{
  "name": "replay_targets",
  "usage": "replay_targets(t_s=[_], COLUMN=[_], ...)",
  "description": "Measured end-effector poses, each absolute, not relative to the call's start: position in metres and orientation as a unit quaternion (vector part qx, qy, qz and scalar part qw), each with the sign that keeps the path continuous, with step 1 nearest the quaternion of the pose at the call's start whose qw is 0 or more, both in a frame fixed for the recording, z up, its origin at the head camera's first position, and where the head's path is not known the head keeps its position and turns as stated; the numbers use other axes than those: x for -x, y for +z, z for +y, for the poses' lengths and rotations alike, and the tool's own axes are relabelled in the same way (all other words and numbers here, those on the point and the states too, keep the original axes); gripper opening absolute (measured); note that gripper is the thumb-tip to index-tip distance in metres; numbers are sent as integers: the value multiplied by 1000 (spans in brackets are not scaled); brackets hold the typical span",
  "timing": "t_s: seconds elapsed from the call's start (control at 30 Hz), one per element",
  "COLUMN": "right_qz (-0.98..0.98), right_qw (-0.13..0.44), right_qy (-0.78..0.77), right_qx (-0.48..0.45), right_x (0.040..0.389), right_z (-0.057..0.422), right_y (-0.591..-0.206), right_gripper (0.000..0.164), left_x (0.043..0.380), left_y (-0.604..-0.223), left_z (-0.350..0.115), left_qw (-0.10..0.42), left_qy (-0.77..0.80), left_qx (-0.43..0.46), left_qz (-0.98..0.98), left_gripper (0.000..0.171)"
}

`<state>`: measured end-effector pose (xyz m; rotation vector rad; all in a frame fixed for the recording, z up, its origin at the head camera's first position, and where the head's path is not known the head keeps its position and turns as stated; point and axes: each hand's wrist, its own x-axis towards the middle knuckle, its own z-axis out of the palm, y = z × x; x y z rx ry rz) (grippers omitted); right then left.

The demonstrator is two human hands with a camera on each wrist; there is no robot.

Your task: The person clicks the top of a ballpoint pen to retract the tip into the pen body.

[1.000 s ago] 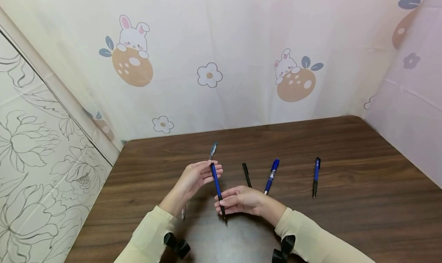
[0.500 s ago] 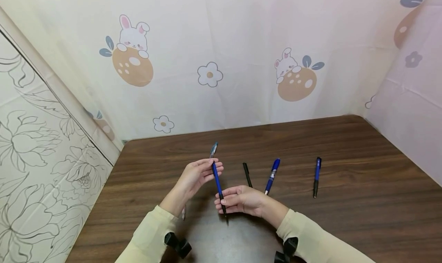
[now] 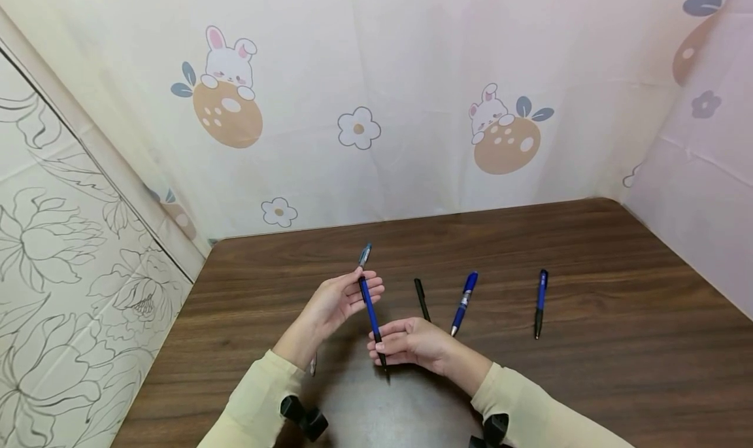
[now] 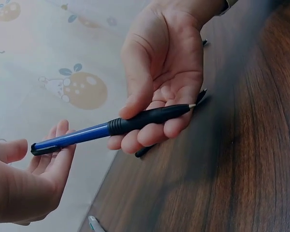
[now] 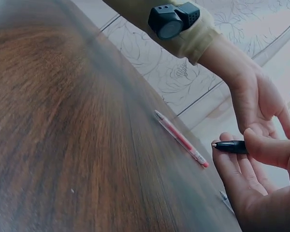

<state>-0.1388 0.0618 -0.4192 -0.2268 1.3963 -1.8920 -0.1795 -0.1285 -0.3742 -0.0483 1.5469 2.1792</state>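
Observation:
A blue ballpoint pen with a black grip (image 3: 370,310) is held in the air over the table, its metal tip pointing down toward the near edge. My right hand (image 3: 412,344) pinches the black grip between thumb and fingers; the left wrist view shows the bare tip. Around the pen's clip end is my left hand (image 3: 338,304), with fingers extended behind the barrel. In the left wrist view, the left thumb (image 4: 14,150) stands slightly apart from the end of the pen.
On the wooden table (image 3: 618,343) lie a black pen (image 3: 420,294), a blue pen with a white band (image 3: 465,303) and a blue-black pen (image 3: 540,304). A clear pen (image 3: 365,255) lies beyond my left hand. A red pen (image 5: 181,140) lies near my left wrist.
Both hands and the pen stay almost in place. The left thumb has lifted slightly off the pen's end.

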Motion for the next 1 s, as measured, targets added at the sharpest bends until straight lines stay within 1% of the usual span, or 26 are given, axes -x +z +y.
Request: replay_targets(t_s=[0.23,0.33,0.57,0.63,0.73,1.0], right_qz=[548,545,545,548,549,550], right_qw=[373,374,361,354,351,353], right_qy=[-745,-747,-755,-756,-756,-755], right_qx=[75,74,60,56,54,51], right_x=[135,135,133,133,133,135], right_z=[60,60,57,56,55,54], right_y=[-415,-414,-412,-411,-410,-409], right_gripper=[41,39,37,35,35,32], left_x=[179,178,175,175,174,173], left_y=[-377,-376,-375,-375,-377,-378], left_z=[-127,-127,-127,-126,-126,-125], left_qw=[244,249,257,257,259,269], left_qy=[809,818,839,843,844,841], left_qx=[26,40,73,82,89,98], left_qz=[534,517,474,465,460,459], left_gripper=[48,45,28,26,27,38])
